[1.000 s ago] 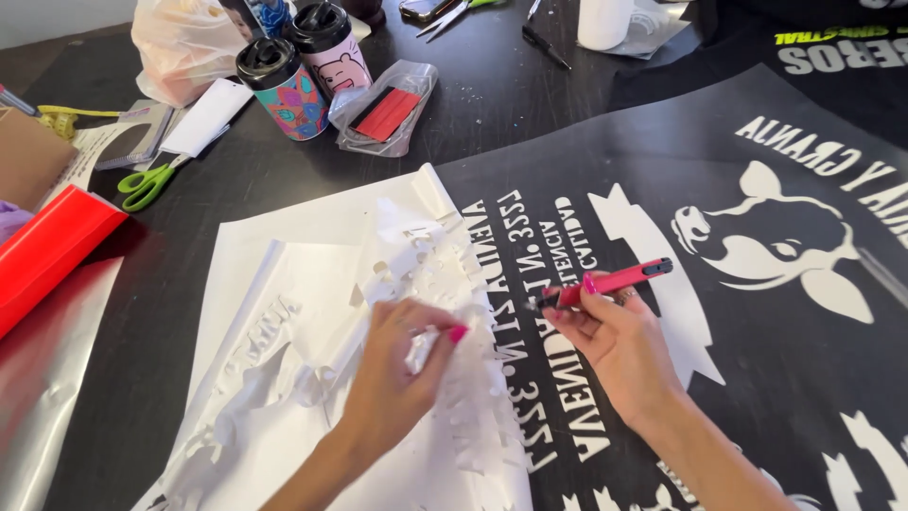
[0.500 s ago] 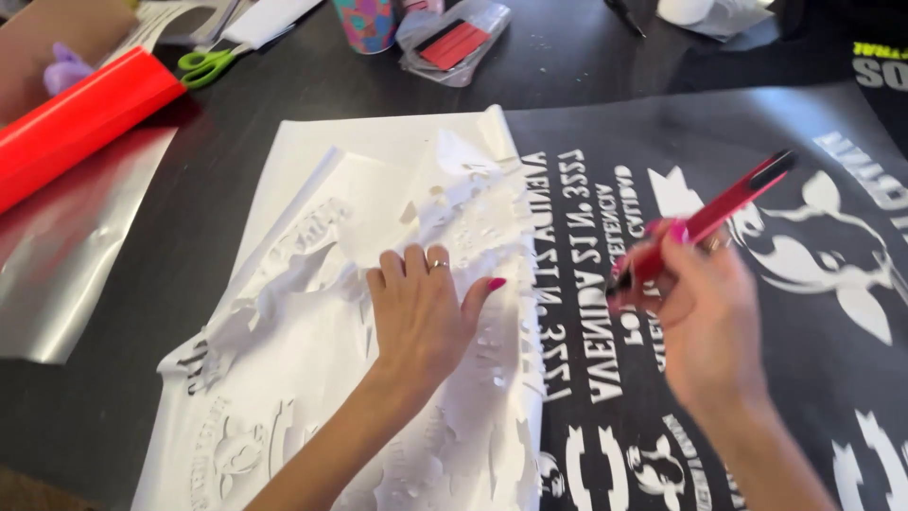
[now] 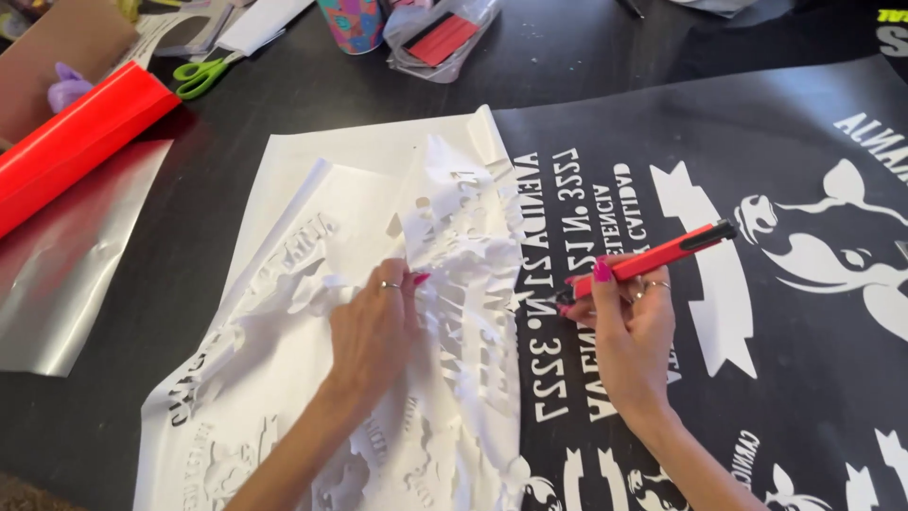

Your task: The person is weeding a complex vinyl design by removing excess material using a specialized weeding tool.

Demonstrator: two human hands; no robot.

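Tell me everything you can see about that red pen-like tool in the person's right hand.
The red tool is a slim, straight stick, seemingly plastic, with a black cap-like end pointing up and to the right. It looks like a craft knife, though its tip is hidden. The right hand grips its lower end between fingers with pink nails, holding it tilted, low end down on the black vinyl sheet near its white lettering.

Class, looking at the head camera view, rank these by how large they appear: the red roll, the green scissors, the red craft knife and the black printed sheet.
Largest to smallest as they appear:
1. black printed sheet
2. red roll, partly cut off at the frame edge
3. red craft knife in the right hand
4. green scissors, partly covered and farther away, so this last place is unsure
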